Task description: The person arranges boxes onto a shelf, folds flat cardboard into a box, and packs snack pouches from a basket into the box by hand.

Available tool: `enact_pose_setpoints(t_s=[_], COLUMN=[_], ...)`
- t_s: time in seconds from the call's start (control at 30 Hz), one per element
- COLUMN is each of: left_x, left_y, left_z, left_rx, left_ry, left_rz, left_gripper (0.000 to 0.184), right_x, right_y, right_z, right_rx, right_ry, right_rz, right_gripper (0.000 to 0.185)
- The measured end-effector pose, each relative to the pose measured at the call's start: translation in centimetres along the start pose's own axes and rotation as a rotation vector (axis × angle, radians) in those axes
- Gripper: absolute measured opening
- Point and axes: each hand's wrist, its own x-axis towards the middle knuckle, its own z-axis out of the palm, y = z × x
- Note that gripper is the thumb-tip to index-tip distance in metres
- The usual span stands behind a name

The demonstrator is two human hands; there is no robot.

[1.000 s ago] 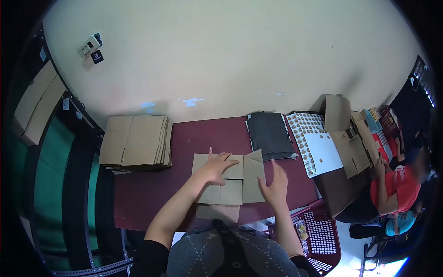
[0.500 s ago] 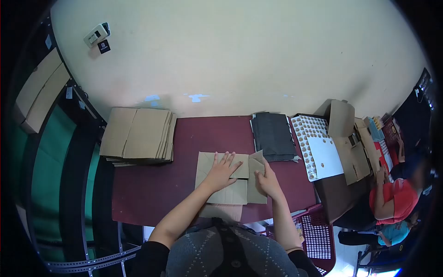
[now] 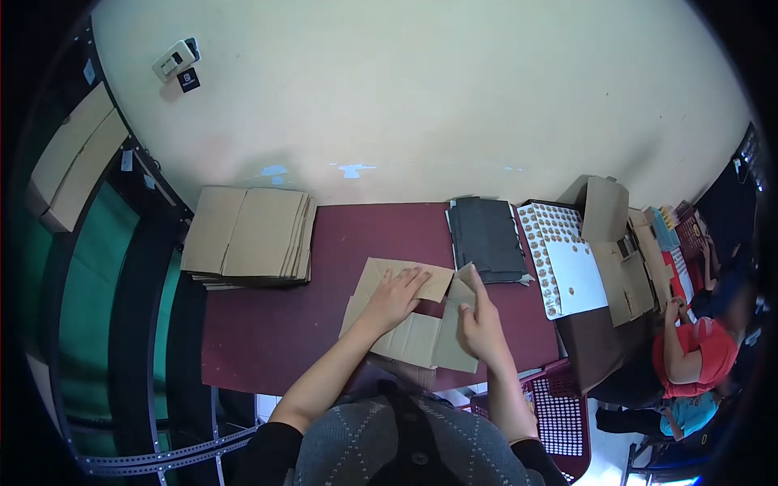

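A partly folded piece of brown cardboard (image 3: 409, 338) lies tilted on the dark red table (image 3: 259, 340), with a gap showing the table between its flaps. My left hand (image 3: 395, 298) rests with fingers spread on its upper left flap. At the right flap, my right hand (image 3: 482, 324) has its index finger stretched forward along the edge and its thumb apart, on the cardboard's right side. Neither hand is wrapped round anything. Further back stands a stack of flat dark sheets (image 3: 488, 241).
A stack of flat cardboard (image 3: 251, 235) sits at the back left. Right are a white sheet with round pieces (image 3: 574, 275), an open carton (image 3: 620, 275) and a red basket (image 3: 563, 425). A person in red (image 3: 697, 356) is at the far right; shelving (image 3: 138, 324) stands left.
The cardboard has turned and its flaps have shifted, widening the gap in its middle. My right hand has moved in from beside the cardboard to its right flap. The camera view has shifted slightly.
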Motion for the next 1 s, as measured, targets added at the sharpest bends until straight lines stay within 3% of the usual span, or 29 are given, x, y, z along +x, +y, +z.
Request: enact_pose_setpoints(t_s=[0.07,0.33,0.37,0.6,0.83,0.93,1.0], left_x=[0.4,0.1,-0.1,-0.3,0.4,1.3,2.0], left_y=[0.7,-0.7,-0.8,-1.0,-0.3,-0.7,-1.6], left_z=[-0.2,1.9,2.2,3.6,1.7,0.2,-1.1], left_rx=[0.010,-0.017,-0.019,-0.051,-0.077,-0.259,-0.273], left_ry=[0.087,0.230,0.226,0.168,0.101,0.089,0.051], left_rz=[0.046,0.071,0.070,0.075,-0.010,-0.120,-0.148], left_gripper=[0.055,0.050,0.050,0.045,0.047,0.044,0.040], right_x=[-0.8,-3.0,-3.2,-3.5,-1.5,-1.1,-0.6], right_y=[-0.3,-0.5,0.2,1.2,1.7,2.6,5.7], right_z=[0.7,4.4,4.7,4.6,2.4,1.5,1.1], right_rx=[-0.112,-0.309,-0.434,-0.547,-0.202,0.808,0.703], right_ry=[0.015,-0.053,-0.039,-0.085,0.038,0.025,0.049], right_rz=[-0.202,-0.194,-0.251,-0.209,-0.238,0.030,0.053], right_gripper=[0.057,0.064,0.064,0.061,0.055,0.061,0.066])
